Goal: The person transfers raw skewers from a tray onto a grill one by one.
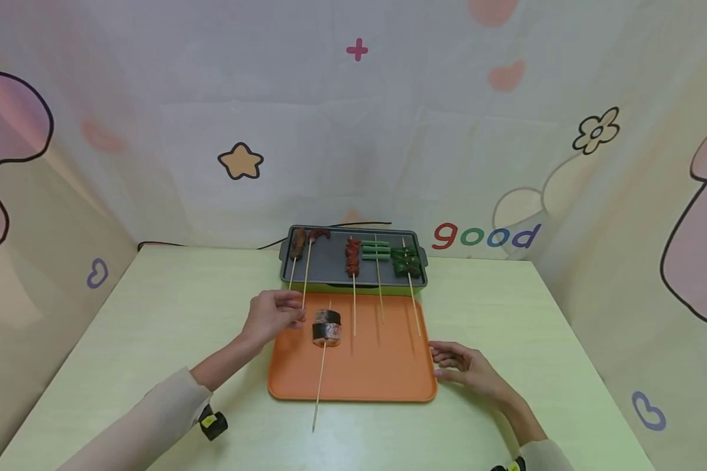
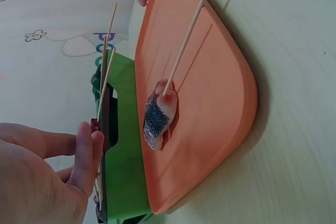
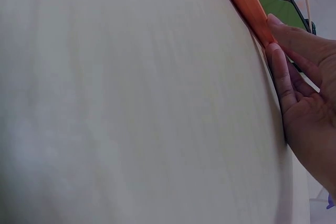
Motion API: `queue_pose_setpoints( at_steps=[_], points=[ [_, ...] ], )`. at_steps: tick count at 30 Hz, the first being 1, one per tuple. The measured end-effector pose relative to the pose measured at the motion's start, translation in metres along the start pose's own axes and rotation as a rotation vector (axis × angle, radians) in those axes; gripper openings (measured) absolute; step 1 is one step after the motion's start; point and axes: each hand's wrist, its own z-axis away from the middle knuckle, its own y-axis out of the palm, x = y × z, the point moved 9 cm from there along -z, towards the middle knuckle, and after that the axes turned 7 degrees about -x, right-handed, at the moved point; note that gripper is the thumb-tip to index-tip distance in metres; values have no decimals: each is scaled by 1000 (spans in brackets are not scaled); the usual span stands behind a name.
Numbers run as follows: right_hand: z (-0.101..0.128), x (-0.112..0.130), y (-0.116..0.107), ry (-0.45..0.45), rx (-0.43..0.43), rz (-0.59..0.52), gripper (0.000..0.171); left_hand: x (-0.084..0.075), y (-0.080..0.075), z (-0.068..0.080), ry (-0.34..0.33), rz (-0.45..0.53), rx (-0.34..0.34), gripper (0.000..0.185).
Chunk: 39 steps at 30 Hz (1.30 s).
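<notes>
My left hand (image 1: 278, 315) pinches the stick end of a skewer with a curled reddish-brown piece (image 1: 318, 233), its food end lying on the grey grill plate (image 1: 330, 275). Beside that hand, a skewer of fish pieces with dark silvery skin (image 1: 326, 330) lies on the orange tray (image 1: 383, 373), its stick reaching past the near rim. The same fish (image 2: 160, 116) shows in the left wrist view. At the tray's right rim rests my right hand (image 1: 468, 371), its fingertips touching the edge with the fingers fairly straight.
Other skewers lie on the grill: a brown meat piece (image 1: 297, 243), red chunks (image 1: 352, 257), green stalks (image 1: 376, 250) and dark green pieces (image 1: 406, 261). Several sticks overhang the tray. The grill's green base (image 2: 123, 166) stands against the tray's far side. A printed curtain (image 1: 342, 131) backs the table.
</notes>
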Motion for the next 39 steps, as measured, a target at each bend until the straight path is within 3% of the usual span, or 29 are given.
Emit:
queue_pose_setpoints(
  at_steps=[5, 10, 16, 24, 33, 39],
  points=[
    [-1, -1, -1, 15, -6, 16, 56, -5, -8, 11, 95, -23, 5, 31],
    [-1, -2, 1, 13, -3, 16, 56, -3, -12, 38, 131, -42, 53, 30],
    [1, -6, 0, 29, -9, 21, 57, 16, -8, 78, 70, 15, 170, 37],
    [-3, -6, 1, 62, 11, 10, 59, 58, 16, 114, -32, 55, 350, 44],
    [-2, -6, 0, 74, 4, 12, 59, 78, 35, 131, -99, 133, 455, 47],
    [-1, -6, 0, 61, 3, 22, 58, 81, 40, 130, -161, 155, 444, 54]
  ],
)
